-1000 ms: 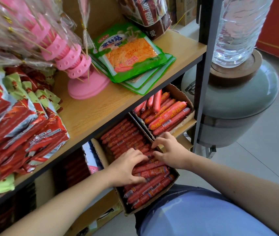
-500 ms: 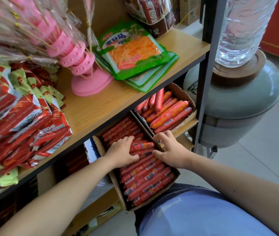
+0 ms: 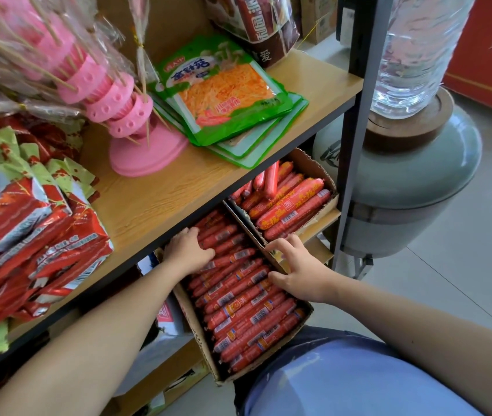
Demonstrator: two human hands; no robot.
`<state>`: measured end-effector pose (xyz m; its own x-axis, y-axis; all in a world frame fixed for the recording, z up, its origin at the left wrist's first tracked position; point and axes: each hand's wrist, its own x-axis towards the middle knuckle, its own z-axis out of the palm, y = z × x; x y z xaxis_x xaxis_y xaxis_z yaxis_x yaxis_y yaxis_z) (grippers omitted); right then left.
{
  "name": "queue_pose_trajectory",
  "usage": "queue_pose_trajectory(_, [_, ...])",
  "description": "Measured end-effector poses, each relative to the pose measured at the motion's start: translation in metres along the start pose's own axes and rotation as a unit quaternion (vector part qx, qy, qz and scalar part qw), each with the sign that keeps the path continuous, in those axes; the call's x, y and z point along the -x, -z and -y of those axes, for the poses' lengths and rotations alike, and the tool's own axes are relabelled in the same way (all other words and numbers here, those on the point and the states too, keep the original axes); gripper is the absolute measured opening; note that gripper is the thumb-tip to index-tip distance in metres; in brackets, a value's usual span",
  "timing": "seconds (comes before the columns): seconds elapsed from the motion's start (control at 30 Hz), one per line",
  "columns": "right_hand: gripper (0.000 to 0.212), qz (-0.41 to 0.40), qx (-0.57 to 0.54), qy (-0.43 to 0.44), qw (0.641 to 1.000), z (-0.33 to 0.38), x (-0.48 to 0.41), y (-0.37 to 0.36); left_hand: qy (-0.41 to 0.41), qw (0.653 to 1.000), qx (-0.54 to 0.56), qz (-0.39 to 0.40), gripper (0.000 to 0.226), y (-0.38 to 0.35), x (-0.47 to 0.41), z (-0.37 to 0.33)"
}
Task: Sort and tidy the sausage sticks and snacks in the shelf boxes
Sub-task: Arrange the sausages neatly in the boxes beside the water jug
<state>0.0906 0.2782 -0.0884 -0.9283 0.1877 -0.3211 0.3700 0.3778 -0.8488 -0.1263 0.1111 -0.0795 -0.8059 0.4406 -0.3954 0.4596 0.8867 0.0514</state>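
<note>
A cardboard box (image 3: pixel 192 321) on the lower shelf holds several thin red sausage sticks (image 3: pixel 247 310) lying in neat parallel rows. My left hand (image 3: pixel 187 250) rests on the sticks at the box's back end, under the upper shelf, fingers lying over them. My right hand (image 3: pixel 300 271) is at the box's right wall with fingers spread. Its fingertips are at the wall's edge and its thumb touches a stick. Behind on the right, a second box (image 3: pixel 309 165) holds thicker sausages (image 3: pixel 289 205), some lying crooked at the back.
The upper shelf board (image 3: pixel 178 202) carries a pink skewer stand (image 3: pixel 148 159), green snack packs (image 3: pixel 223 94) and piled red packets (image 3: pixel 37 223). A dark shelf post (image 3: pixel 356 121) stands to the right. Beyond it, a ceramic water dispenser (image 3: pixel 413 190) carries a clear bottle (image 3: pixel 413 49).
My left hand slid from the middle of the box towards its back end, leaving the sticks in straighter rows. My right hand stayed at the right wall and spread its fingers.
</note>
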Motion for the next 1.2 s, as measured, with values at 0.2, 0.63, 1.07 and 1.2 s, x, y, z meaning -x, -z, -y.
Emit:
queue_pose_trajectory(0.2, [0.047,0.003,0.009,0.002,1.0,0.003,0.0,-0.001,-0.031,0.999,0.026,0.017,0.084,-0.004,-0.004,-0.004])
queue_pose_trajectory(0.63, [0.054,0.024,0.012,-0.008,1.0,0.005,0.002,-0.001,0.043,0.996,0.058,-0.051,0.074,-0.027,0.009,0.002])
queue_pose_trajectory(1.07, [0.07,0.053,-0.03,-0.042,0.997,0.008,-0.005,-0.004,0.187,0.888,0.411,-0.08,0.069,-0.028,0.031,-0.011])
queue_pose_trajectory(1.2, [0.069,0.051,-0.023,-0.036,0.998,0.01,-0.009,-0.006,0.248,0.862,0.424,-0.122,0.064,-0.024,0.03,-0.008])
